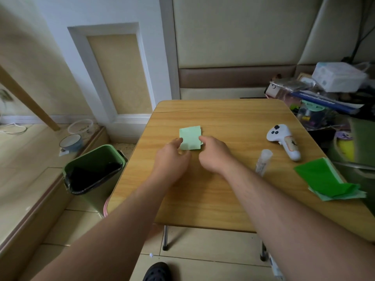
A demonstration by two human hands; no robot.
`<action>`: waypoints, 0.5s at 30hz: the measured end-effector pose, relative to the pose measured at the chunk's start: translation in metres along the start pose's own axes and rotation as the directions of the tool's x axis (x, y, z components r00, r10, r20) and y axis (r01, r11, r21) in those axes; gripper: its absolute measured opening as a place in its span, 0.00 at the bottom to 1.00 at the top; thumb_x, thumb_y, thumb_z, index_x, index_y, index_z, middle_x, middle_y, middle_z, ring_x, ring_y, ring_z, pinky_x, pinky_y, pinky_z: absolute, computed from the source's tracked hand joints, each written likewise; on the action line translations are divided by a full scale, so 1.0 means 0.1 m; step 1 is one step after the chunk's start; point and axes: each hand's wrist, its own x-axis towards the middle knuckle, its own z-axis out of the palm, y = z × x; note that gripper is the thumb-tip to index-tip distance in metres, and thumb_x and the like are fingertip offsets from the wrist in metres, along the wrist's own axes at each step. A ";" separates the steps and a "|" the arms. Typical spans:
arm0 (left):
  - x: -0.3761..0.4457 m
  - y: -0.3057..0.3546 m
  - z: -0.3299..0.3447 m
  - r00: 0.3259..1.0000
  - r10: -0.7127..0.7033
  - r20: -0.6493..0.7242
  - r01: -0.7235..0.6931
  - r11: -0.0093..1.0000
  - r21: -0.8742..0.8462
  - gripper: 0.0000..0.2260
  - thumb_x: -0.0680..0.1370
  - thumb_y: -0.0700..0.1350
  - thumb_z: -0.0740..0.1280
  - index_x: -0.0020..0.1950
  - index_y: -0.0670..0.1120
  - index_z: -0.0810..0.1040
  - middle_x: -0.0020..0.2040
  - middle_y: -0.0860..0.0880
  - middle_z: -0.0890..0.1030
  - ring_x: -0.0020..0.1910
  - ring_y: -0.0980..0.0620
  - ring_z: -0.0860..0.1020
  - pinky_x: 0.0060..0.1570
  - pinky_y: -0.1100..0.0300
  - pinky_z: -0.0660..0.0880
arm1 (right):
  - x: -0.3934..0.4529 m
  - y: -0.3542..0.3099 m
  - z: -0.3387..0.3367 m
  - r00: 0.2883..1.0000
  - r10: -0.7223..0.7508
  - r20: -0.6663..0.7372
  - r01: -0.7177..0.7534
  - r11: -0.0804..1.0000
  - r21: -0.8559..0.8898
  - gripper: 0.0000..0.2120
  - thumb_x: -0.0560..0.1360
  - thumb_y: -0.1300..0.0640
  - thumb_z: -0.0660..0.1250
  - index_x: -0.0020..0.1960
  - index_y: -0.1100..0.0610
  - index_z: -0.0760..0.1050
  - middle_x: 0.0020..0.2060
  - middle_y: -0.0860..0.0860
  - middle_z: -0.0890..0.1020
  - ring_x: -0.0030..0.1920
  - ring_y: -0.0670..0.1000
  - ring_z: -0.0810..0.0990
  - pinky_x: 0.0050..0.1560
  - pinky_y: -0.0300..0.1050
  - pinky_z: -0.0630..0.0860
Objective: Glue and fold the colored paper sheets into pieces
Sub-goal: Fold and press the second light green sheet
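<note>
On the wooden desk (223, 189), the folded pale green paper square (190, 137) is lying just beyond both hands; the left hand (172, 157) and right hand (213, 154) are pinching its near corners, equally close.

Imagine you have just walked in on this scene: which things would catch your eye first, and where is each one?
First, the pale green folded paper at the middle of the wooden table, with the left hand and the right hand touching its near edge. Next, the bright green paper stack at the table's right edge, with a glue stick and a white controller between. A green bin stands on the floor to the left.
</note>
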 end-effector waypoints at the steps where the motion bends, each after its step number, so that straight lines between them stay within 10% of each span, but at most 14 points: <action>1: 0.00 -0.01 0.00 1.000 0.009 0.007 -0.010 1.000 0.009 0.26 0.80 0.49 0.66 0.79 0.50 0.71 0.72 0.49 0.77 0.62 0.47 0.79 0.65 0.50 0.76 | -0.02 0.02 0.02 1.000 -0.005 -0.012 0.006 1.000 0.012 0.30 0.79 0.67 0.57 0.81 0.56 0.65 0.78 0.53 0.69 0.77 0.56 0.67 0.72 0.46 0.68; 9: -0.18 0.10 0.09 0.984 0.175 -0.031 -0.177 0.983 -0.048 0.10 0.79 0.48 0.67 0.59 0.56 0.83 0.51 0.59 0.82 0.44 0.62 0.79 0.42 0.67 0.70 | -0.48 0.20 -0.02 0.964 -0.211 -0.163 0.218 0.976 0.023 0.21 0.78 0.63 0.63 0.69 0.49 0.79 0.69 0.47 0.79 0.67 0.45 0.75 0.66 0.35 0.67; 12: -0.33 0.27 0.19 0.959 0.281 -0.040 -0.284 0.951 -0.124 0.02 0.79 0.48 0.69 0.49 0.53 0.81 0.43 0.57 0.81 0.42 0.59 0.78 0.41 0.61 0.72 | -0.76 0.29 -0.32 0.880 -0.354 -0.316 0.374 0.927 0.004 0.16 0.78 0.62 0.67 0.63 0.49 0.82 0.58 0.43 0.82 0.44 0.34 0.76 0.51 0.31 0.71; 15: -0.51 0.44 0.35 0.916 0.399 0.038 -0.391 0.911 -0.134 0.00 0.78 0.50 0.70 0.47 0.55 0.81 0.46 0.57 0.80 0.45 0.59 0.78 0.46 0.60 0.76 | -0.97 0.49 -0.69 0.756 -0.330 -0.565 0.411 0.911 0.018 0.11 0.80 0.60 0.68 0.60 0.51 0.82 0.49 0.43 0.82 0.33 0.45 0.77 0.36 0.34 0.73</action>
